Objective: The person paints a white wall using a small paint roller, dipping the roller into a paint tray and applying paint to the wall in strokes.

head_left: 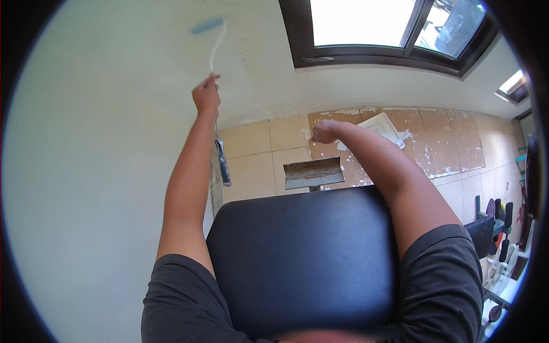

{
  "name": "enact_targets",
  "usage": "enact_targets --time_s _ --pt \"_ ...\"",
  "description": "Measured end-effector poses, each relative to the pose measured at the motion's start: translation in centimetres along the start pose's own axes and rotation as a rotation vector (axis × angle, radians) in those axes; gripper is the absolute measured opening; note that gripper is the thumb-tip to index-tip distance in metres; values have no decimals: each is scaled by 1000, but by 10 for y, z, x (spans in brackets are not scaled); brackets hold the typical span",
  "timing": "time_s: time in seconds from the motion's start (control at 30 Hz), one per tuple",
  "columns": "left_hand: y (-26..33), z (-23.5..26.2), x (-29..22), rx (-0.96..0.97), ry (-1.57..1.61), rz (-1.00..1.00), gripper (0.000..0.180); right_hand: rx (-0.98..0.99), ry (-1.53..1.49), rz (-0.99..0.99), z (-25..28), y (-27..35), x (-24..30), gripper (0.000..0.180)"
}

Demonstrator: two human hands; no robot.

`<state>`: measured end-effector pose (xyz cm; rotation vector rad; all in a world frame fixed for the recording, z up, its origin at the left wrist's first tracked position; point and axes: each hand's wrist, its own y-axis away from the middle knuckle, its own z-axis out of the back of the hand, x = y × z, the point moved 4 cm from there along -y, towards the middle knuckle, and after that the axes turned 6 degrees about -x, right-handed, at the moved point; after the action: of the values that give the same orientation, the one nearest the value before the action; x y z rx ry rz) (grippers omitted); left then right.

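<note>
My left hand is raised to the pale wall, closed around the metal frame of a paint roller. The roller's light blue sleeve lies at the wall, below and left of the window. Under my wrist hangs the roller's dark handle. My right hand hovers over the floor with its fingers curled in, and nothing shows in it. Beyond that hand, a white paint tray rests on brown sheeting spattered with white paint.
A black padded bench fills the space before my torso, with a worn curved plate at its far end. Above right is a dark-framed window. Exercise equipment stands at the right, on beige tiles.
</note>
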<state>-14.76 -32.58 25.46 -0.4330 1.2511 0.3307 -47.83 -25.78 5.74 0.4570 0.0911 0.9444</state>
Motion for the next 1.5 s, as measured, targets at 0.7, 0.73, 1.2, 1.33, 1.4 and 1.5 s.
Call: enact_targets --time_s 0.7,0.73,1.2,1.33,1.4,1.5 --pt "-16 32 111 11 52 580 29 -12 36 11 23 15 13 33" --pt "-18 36 100 37 28 527 29 1 25 4 21 14 12 32" --pt "-12 35 77 46 95 384 30 -15 -14 3 21 18 13 32" --pt "-14 27 117 138 29 564 29 26 -26 -47 25 19 16 33" --pt "-21 22 122 175 21 605 29 7 -6 -15 29 18 20 33" --pt "-27 20 119 181 25 670 30 2 -7 -11 32 17 24 32"
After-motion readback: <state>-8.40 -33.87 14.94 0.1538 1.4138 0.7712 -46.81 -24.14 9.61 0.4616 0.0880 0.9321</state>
